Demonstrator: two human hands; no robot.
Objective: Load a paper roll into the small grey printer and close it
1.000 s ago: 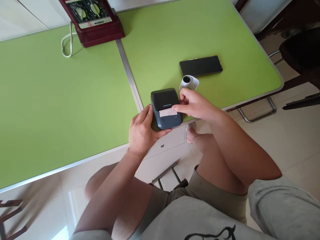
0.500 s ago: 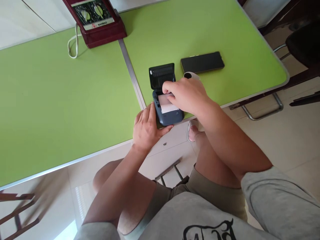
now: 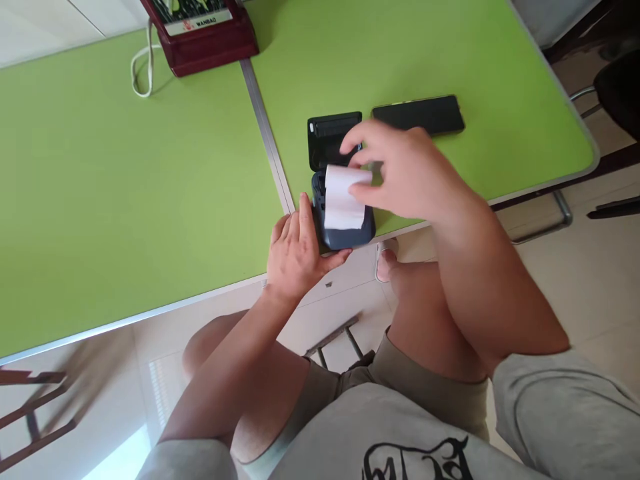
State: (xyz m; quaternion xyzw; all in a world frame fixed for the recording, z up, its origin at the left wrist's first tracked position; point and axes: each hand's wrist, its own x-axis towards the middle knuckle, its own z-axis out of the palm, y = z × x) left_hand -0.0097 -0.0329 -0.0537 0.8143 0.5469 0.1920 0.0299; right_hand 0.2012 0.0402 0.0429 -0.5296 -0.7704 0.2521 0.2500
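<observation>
A small dark blue-grey label printer (image 3: 346, 239) lies at the front edge of the green table, its black lid (image 3: 330, 148) swung back. My left hand (image 3: 296, 257) steadies it, fingers along its left side and thumb across its front. Over the printer's open bay is a white paper roll (image 3: 343, 200), a loose flap hanging toward me. My right hand (image 3: 407, 167) holds the roll's right end, thumb on the near side and curled fingers behind, slightly blurred. The roll covers most of the bay, so the inside is largely hidden.
A black phone (image 3: 425, 115) lies behind my right hand. At the back left stands a dark red appliance (image 3: 210, 50) with a white cord (image 3: 143, 77). A metal strip (image 3: 267, 137) crosses the green table (image 3: 150, 180). A dark chair (image 3: 620, 93) is at the far right.
My right hand has moved up and right, lifting the paper, which now stands above the bay with a flap hanging down. My left hand stays at the printer. The view has shifted slightly.
</observation>
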